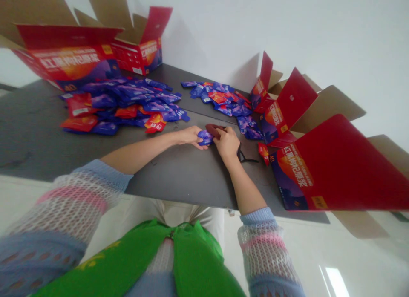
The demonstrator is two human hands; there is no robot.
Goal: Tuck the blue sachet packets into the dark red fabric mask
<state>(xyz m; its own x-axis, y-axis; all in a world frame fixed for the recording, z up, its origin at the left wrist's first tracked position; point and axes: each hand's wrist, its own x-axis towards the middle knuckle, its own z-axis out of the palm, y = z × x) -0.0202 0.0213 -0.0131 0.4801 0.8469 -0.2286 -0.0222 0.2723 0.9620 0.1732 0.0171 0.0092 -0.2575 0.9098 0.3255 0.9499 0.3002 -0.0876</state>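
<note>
My left hand [191,136] is closed on a small purple packet [205,137] held just above the dark grey table [179,177]. My right hand [227,142] is closed right beside it, gripping a dark red-handled tool [213,129] that touches the packet; I cannot make out what the tool is. A thin black piece [245,157] sticks out from under the right wrist.
A big heap of purple and red packets [121,105] lies at the left, a smaller heap [220,99] behind my hands. Open red cartons stand at the back left [73,58], back [142,50] and right [335,169]. A loose red packet [263,152] lies near the right carton.
</note>
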